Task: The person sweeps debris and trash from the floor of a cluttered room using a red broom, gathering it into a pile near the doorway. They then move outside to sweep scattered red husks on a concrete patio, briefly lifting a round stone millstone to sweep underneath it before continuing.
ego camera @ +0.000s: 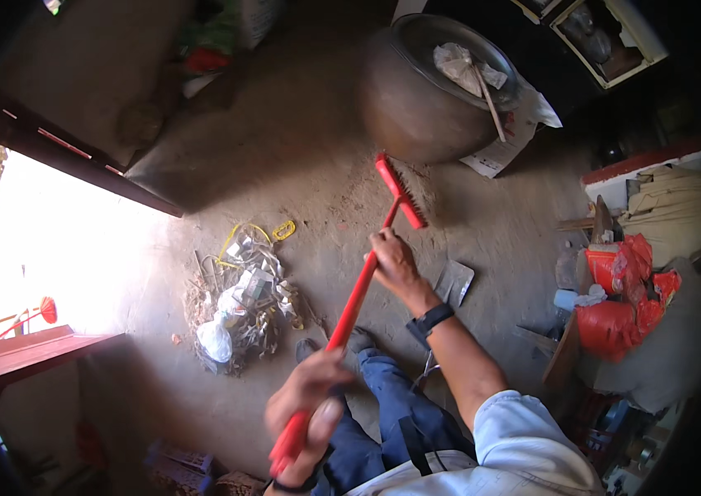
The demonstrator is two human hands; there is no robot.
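Observation:
A red long-handled floor brush (pixel 353 304) slants across the view, its bristled head down on the dusty concrete floor near a large round clay vat (pixel 431 105). My right hand (pixel 395 263) grips the handle low down, close to the head. Slightly blurred, my left hand (pixel 310 403) wraps the thick upper end of the handle in front of my body. Loose dirt lies around the bristles. Left of the brush is a heap of rubbish (pixel 245 310) with plastic bags, dry scraps and a yellow strap (pixel 226 245). A yellow plastic piece (pixel 284 230) lies at its edge.
A flat silvery sheet (pixel 454 282) lies right of my feet. A lidded top on the vat carries a plastic bag (pixel 454 65) and a stick. Red bags (pixel 613 310) and a wooden board (pixel 564 350) stand at right. A bright doorway (pixel 71 248) opens at left.

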